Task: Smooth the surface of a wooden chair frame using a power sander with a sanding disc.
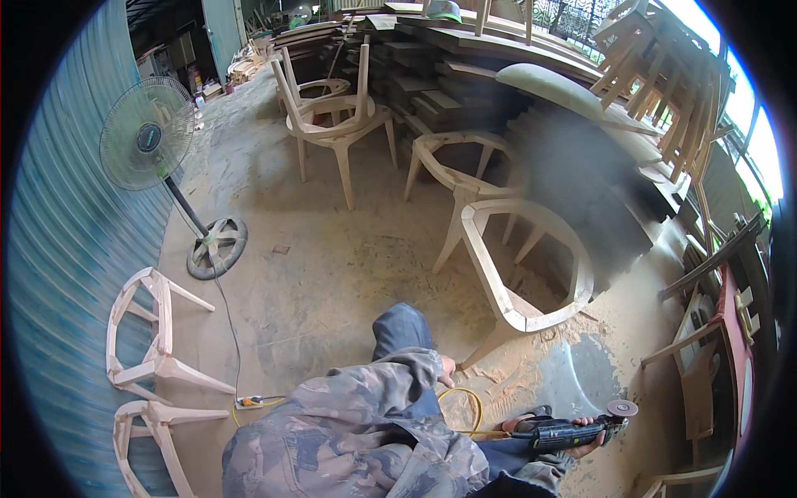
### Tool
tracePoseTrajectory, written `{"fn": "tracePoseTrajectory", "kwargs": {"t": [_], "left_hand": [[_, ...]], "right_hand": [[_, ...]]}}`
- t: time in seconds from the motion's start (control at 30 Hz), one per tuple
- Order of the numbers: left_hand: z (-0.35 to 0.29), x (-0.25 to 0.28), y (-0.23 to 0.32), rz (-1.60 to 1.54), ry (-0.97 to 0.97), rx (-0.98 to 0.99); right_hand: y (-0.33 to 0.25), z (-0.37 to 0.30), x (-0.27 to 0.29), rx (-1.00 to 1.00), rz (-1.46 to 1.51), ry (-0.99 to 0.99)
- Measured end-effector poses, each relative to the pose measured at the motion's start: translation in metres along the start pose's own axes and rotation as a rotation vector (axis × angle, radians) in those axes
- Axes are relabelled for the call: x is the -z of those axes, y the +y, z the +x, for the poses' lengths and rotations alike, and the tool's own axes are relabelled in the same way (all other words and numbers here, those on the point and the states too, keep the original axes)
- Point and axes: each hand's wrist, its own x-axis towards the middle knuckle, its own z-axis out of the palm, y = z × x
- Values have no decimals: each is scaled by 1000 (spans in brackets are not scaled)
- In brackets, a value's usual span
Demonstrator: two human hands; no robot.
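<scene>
My right hand (588, 445) is wrapped round a dark angle grinder (558, 435) at the lower right. A round grinding disc (623, 407) sits at the tool's far end, and a yellow cord (478, 407) trails from its back and loops toward my left. Beyond the camouflage sleeve, only a small part of my left hand (447, 370) shows; its fingers are too hidden to read. It is close to the foot of a bare wooden chair frame (490, 270) with a curved seat rim, and just above the cord's loop.
More wooden chair frames stand ahead (342, 124) and lie by the blue corrugated wall at left (137, 332). A standing fan (149, 137) has its round base on the floor. Stacked boards (415, 66) fill the back. Sawdust covers the floor; a socket block (249, 402) lies left.
</scene>
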Motion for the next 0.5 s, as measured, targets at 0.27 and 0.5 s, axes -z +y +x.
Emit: {"fn": "tracePoseTrajectory", "kwargs": {"t": [0.27,0.5], "left_hand": [[22,4,7,-71,172,58],[24,10,7,-159,278,59]], "right_hand": [[14,-11,-11,173,-34,92],[2,-19,-4,128,12,58]]}}
